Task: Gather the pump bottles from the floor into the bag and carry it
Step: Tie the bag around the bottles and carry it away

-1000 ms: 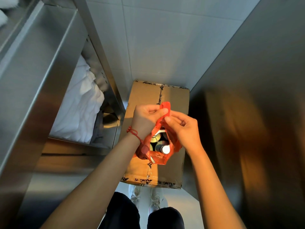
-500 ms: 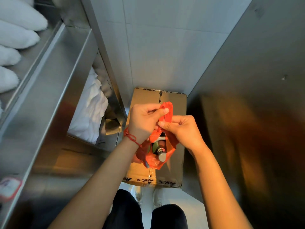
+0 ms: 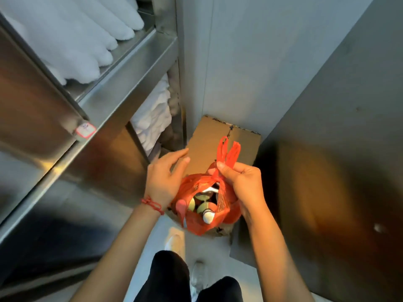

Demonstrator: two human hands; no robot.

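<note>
We see the right hand (image 3: 242, 184) pinching the two gathered handles (image 3: 227, 151) of the orange bag (image 3: 196, 223), thumb and fingers curled round them so that the handle loops stand up above the fist. The bag hangs over the near end of a cardboard box (image 3: 209, 138) that lies on the floor against the wall, and its mouth gapes wide enough for us to see the pump bottles (image 3: 206, 209) inside, their pale tops packed close together. The left hand (image 3: 165, 177) is released, its fingers straight and relaxed, just beside the bag's left side; whether it touches the plastic we cannot tell. A red cord bracelet (image 3: 152, 204) circles the left wrist. To the left, a steel shelf unit (image 3: 122, 83) carries white towels (image 3: 72, 38).
</note>
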